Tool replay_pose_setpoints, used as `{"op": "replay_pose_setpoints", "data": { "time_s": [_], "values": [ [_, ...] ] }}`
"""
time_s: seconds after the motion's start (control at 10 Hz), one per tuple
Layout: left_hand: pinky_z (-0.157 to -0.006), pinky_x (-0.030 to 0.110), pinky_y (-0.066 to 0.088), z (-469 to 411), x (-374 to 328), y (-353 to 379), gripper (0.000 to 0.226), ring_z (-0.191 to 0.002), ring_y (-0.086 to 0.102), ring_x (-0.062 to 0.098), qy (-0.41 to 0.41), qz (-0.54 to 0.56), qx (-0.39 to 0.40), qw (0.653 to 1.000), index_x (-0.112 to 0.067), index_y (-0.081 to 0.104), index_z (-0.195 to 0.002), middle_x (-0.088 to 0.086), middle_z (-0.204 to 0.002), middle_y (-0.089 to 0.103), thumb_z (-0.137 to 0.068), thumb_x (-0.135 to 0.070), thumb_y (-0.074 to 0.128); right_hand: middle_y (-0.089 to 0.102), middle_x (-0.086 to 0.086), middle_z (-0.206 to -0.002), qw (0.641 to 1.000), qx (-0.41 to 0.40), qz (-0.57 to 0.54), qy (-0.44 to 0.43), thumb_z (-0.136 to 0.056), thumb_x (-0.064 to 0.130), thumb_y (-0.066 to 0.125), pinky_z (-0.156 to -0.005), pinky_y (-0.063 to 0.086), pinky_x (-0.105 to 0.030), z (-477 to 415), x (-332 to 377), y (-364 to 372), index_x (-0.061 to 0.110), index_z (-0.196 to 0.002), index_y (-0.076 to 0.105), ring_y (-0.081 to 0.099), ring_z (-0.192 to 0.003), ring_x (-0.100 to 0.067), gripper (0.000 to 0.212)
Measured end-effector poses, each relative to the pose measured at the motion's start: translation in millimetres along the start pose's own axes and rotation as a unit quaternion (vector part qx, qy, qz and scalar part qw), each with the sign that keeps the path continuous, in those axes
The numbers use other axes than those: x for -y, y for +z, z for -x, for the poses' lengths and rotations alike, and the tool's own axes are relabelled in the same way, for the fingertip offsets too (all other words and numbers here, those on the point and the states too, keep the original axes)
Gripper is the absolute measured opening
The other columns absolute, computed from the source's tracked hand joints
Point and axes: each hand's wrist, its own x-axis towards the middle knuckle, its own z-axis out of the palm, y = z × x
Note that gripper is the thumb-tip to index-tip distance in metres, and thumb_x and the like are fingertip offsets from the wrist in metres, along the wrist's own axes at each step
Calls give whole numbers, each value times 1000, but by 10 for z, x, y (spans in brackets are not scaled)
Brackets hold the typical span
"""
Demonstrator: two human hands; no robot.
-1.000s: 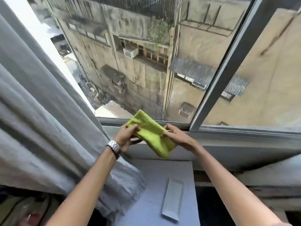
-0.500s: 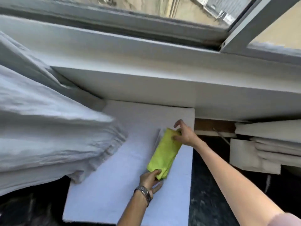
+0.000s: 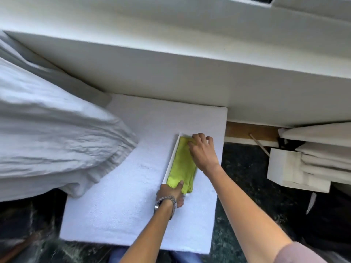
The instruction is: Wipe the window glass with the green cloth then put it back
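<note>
The left hand, with a metal watch on its wrist, lay at the near end of the green cloth, its thumb pressed flat on top of the fabric; the other fingers were tucked out of sight, so I could not tell whether they gripped the cloth's edge from below. The right hand rested on the far end of the cloth, fingers curled and spread loosely, their tips pushing down on the fabric rather than pinching it. Both forearms reached in from the lower edge of the view, the right one ending in a pale pink sleeve.

The cloth was folded into a long narrow strip and lay inside a shallow white tray, whose raised rim showed along the cloth's left side and at its far corner. The tray sat on a white foam board, towards the board's right edge. A bunched grey curtain draped over the board's left part. Beyond the board rose the white wall under the window sill. To the right, past a dark speckled floor, stood stacked white foam pieces; only a sliver of the window frame showed at the top
</note>
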Motion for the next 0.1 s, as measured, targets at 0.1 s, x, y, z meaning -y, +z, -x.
{"op": "replay_pose_setpoints", "data": {
  "time_s": [0.1],
  "values": [
    [-87,40,60,352,-229,-253,52,-91,72,32,114,-118,-90,982,-8,66,-86,14,-95,76,-91,-59,57,50,-15,-145,998,-63,11,-6,-100,18,56,-106,42,-49,17,75,-453,14,-135,54,47,-131,-36,35]
  ]
}}
